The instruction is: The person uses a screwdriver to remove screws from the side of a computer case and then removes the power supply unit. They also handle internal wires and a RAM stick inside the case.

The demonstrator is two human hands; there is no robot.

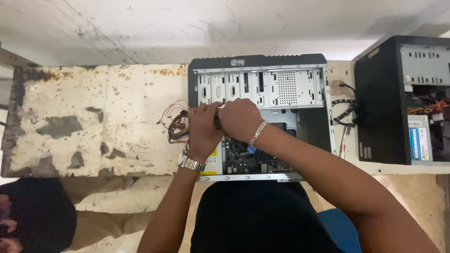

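Head view: left hand (202,127) and right hand (239,118) pinch a dark part (217,121) inside the open grey metal computer case (262,93); best keep the loose orange-brown wires (177,122) aside.

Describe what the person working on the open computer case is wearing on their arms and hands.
Both forearms are bare, with no sleeves or gloves in view. The left hand has a silver metal link watch on its wrist. The right hand has a thin silver chain bracelet on its wrist. No rings are clearly visible.
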